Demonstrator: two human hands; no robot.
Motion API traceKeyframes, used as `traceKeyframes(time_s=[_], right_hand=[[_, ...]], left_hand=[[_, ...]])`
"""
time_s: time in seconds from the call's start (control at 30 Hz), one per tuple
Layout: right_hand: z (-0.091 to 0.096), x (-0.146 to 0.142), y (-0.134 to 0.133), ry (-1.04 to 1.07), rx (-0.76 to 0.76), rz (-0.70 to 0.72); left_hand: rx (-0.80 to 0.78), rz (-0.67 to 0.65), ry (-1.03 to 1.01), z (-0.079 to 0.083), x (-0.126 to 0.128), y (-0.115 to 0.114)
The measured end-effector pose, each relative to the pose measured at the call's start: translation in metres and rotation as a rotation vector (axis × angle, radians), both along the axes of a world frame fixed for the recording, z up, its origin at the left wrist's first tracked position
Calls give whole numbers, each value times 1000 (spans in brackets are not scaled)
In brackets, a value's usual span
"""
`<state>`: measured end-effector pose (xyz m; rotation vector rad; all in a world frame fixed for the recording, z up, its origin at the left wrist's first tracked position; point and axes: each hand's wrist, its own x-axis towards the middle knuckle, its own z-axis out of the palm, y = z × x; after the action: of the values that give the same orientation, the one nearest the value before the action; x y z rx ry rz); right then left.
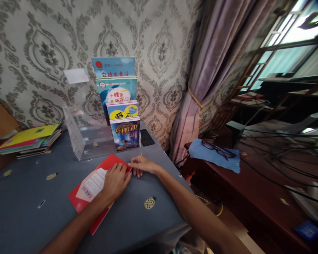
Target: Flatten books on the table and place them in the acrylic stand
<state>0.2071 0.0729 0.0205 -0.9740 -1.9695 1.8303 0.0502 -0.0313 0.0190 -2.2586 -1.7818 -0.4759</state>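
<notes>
In the head view, a red book [108, 162] with a pale printed panel [91, 185] is lying aslant on the grey-blue tablecloth [53, 208], just in front of a clear plastic rack [75, 137]; the left hand [116, 180] is resting palm down across its cover, fingers extended and close together, not gripping anything, while the right hand [141, 165] is pinching the book's far right corner between thumb and fingertips, its other fingers curling loosely beneath — the two hands are almost meeting there; at the rack's right end four rows of books are standing in rising steps, a dark blue book [125, 135] in front, then a yellow-and-blue book [123, 111], a teal book [119, 92] and a light blue book [113, 67] at the back; a flat black object [147, 137] is lying just beside them, a pile of books [29, 139] is sitting on the left — and on the reddish-brown desk [222, 183] to the right, glasses [219, 149] are resting on a blue cloth [201, 153]
</notes>
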Motion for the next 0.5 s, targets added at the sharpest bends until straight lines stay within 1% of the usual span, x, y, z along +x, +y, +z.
traceKeyframes(time_s=[0.07,0.2,0.33,0.5], right_hand=[[-1,-1,1,24,8,-42],[-4,-4,3,112,4,-122],[-6,-4,4,128,-6,-95],[-6,-3,3,125,17,-78]], left_hand=[[8,1,-23,-1,-2,-1],[-33,23,-78,4,0,-2],[-48,19,-103,8,2,-1],[-39,21,-88,9,1,-1]])
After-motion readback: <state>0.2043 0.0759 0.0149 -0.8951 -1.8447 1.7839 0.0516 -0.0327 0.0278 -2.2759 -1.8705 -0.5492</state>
